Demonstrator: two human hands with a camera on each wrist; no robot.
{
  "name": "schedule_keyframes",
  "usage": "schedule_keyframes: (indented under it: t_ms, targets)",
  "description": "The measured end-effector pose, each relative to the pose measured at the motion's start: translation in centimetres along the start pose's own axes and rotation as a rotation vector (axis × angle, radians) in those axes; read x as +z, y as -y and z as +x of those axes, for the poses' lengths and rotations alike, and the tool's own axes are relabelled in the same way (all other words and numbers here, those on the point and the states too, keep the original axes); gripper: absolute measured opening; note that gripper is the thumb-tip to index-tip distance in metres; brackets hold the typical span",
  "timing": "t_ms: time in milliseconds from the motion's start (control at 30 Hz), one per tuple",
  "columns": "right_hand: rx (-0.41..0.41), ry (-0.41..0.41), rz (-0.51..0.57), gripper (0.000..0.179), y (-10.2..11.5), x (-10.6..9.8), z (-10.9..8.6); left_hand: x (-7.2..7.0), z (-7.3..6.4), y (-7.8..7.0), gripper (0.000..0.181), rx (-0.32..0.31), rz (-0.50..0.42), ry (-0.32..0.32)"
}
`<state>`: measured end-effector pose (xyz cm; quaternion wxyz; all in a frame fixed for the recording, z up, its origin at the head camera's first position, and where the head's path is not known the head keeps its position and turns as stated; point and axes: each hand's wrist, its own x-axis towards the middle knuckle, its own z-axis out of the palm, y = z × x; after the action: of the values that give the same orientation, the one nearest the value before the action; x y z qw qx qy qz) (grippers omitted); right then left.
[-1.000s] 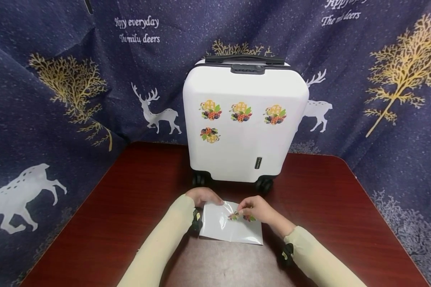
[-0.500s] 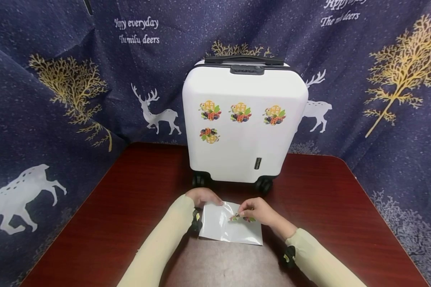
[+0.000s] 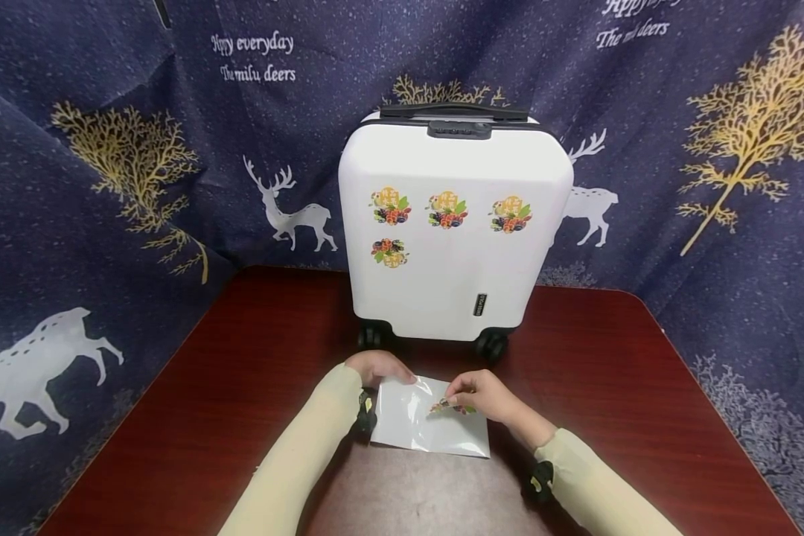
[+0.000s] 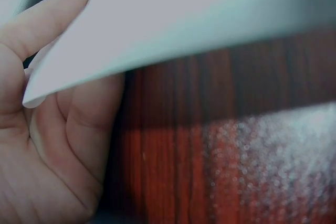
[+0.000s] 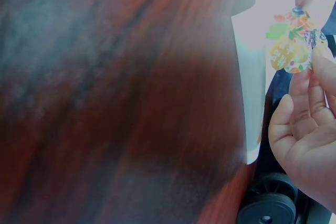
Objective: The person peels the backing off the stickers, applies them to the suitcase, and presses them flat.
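My left hand (image 3: 380, 365) grips the left edge of a glossy white sheet (image 3: 395, 428), thumb on top and fingers beneath. In the left wrist view that sheet (image 4: 157, 19) slants up off the dark red table. Above its right half, my right hand (image 3: 480, 393) pinches a colourful fruit sticker (image 3: 438, 406) between thumb and fingers. The right wrist view shows the sticker (image 5: 287, 45) with yellow lettering, green leaves and red berries, its edge under the thumb. More fruit print (image 3: 467, 410) shows on the sheet below this hand.
A white suitcase (image 3: 435, 290) with black wheels stands upright behind the hands. Three fruit stickers (image 3: 447, 211) run in a row on its front, and one upside-down sticker (image 3: 390, 254) sits below the left one. A dark blue deer-print cloth (image 3: 275, 149) hangs behind the table (image 3: 275, 320).
My right hand has shifted slightly right and toward me, and the pinched sticker has moved a little to the right over the sheet. The left hand keeps its hold in place.
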<state>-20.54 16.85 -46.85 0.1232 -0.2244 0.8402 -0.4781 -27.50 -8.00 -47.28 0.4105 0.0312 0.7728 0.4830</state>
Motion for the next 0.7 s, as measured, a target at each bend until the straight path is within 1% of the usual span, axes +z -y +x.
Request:
schedule_keyframes:
  t_ms: [200,400,567,633,700]
  targets:
    - [0.014,-0.007,-0.003,0.006,0.10,-0.12,-0.18,0.01,0.10,-0.01,0.030,-0.007,-0.009,-0.006]
    - [0.016,-0.010,-0.021,0.006,-0.14,-0.22,-0.03,-0.17,0.28,0.18,0.030,-0.014,0.004,-0.015]
    - [0.022,-0.012,0.004,0.007,0.10,-0.39,-0.09,-0.21,0.43,0.23,0.030,-0.023,-0.011,-0.014]
    - [0.032,-0.031,0.004,0.008,0.37,-0.55,-0.11,-0.20,0.49,0.24,0.030,-0.021,-0.015,-0.010]
    - [0.026,-0.044,0.011,0.009,0.61,-0.79,-0.15,-0.19,0.51,0.22,0.031,-0.018,-0.014,-0.005]
